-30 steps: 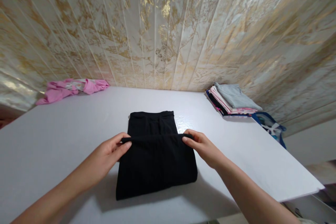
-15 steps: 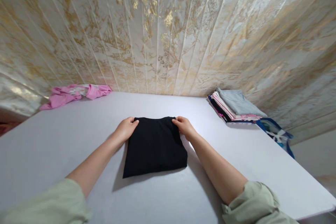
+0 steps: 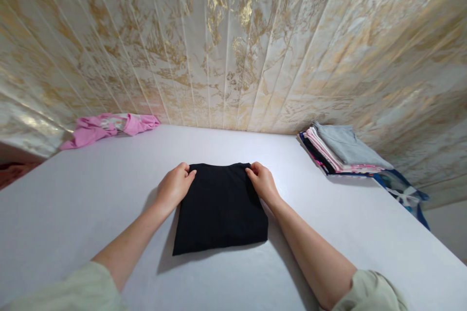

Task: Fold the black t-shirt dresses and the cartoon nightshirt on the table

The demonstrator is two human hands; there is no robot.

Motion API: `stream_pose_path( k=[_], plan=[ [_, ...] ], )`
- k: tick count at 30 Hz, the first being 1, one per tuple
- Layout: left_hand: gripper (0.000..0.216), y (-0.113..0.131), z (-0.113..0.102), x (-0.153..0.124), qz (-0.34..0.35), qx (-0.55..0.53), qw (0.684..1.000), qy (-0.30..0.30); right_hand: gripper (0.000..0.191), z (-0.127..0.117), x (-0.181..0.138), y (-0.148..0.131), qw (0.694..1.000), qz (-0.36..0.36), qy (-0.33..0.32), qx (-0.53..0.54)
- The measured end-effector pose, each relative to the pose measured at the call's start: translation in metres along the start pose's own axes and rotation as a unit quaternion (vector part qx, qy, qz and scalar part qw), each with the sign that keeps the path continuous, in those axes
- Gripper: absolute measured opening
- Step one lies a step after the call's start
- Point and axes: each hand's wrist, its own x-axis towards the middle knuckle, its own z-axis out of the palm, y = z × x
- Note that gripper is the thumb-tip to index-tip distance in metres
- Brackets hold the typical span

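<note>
A folded black garment (image 3: 220, 209) lies flat on the white table (image 3: 91, 194) in front of me. My left hand (image 3: 174, 187) is closed on its far left corner, fingers curled over the edge. At the far right corner my right hand (image 3: 261, 182) pinches the cloth in the same way. Both forearms reach out from pale green sleeves.
A crumpled pink garment (image 3: 109, 126) lies at the table's back left against the marbled wall. A stack of folded clothes (image 3: 341, 153), grey on top, sits at the back right. Beyond it a blue patterned bag (image 3: 403, 189) hangs off the table's right edge.
Both hands carried the near fold of the black garment away from me onto its far edge, halving it. Since then they have stayed at the far corners, and the view has shifted slightly.
</note>
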Motion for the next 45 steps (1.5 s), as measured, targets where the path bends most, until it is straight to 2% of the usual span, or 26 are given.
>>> stream_pose_path(
  k=[3,5,8,13,17,20,25,32,37,42,45],
  plan=[
    [0.02,0.005,-0.004,-0.005,-0.017,0.095,0.995,-0.014,0.019,0.0,-0.002,-0.002,0.998,-0.001,-0.019,-0.06],
    [0.019,0.008,-0.006,-0.008,-0.013,0.106,0.994,-0.015,0.021,0.0,-0.003,-0.003,0.996,-0.003,-0.027,-0.087],
    [0.018,0.007,-0.006,-0.008,0.002,0.064,0.998,-0.001,0.022,-0.002,-0.004,-0.005,0.996,-0.004,-0.027,-0.089],
    [0.02,0.004,-0.005,-0.002,0.005,-0.008,0.998,0.06,0.019,-0.004,-0.001,-0.006,0.997,0.01,-0.008,-0.07],
    [0.019,0.005,-0.005,0.001,-0.006,0.03,0.999,0.045,0.016,-0.003,0.001,-0.008,0.995,0.032,-0.02,-0.097],
    [0.018,0.005,-0.004,0.001,0.003,0.04,0.998,0.038,0.016,-0.002,0.0,-0.009,0.994,0.023,-0.023,-0.105],
    [0.02,0.004,-0.003,0.001,0.02,-0.021,0.994,0.11,0.014,-0.002,0.002,-0.009,0.998,0.009,0.011,-0.065],
    [0.021,0.006,-0.005,0.006,-0.011,0.065,0.996,0.059,0.012,0.001,0.004,-0.011,0.991,0.045,-0.011,-0.123],
    [0.022,0.0,-0.002,0.007,0.002,0.04,0.997,0.069,0.012,0.002,0.002,-0.012,0.993,0.039,-0.011,-0.114],
    [0.025,-0.005,0.001,0.009,-0.007,-0.015,0.995,0.101,0.012,0.0,0.005,-0.008,0.997,0.037,0.015,-0.072],
    [0.025,-0.004,0.001,0.01,-0.008,-0.003,0.996,0.089,0.011,0.001,0.005,-0.008,0.995,0.044,0.017,-0.093]
  ],
)
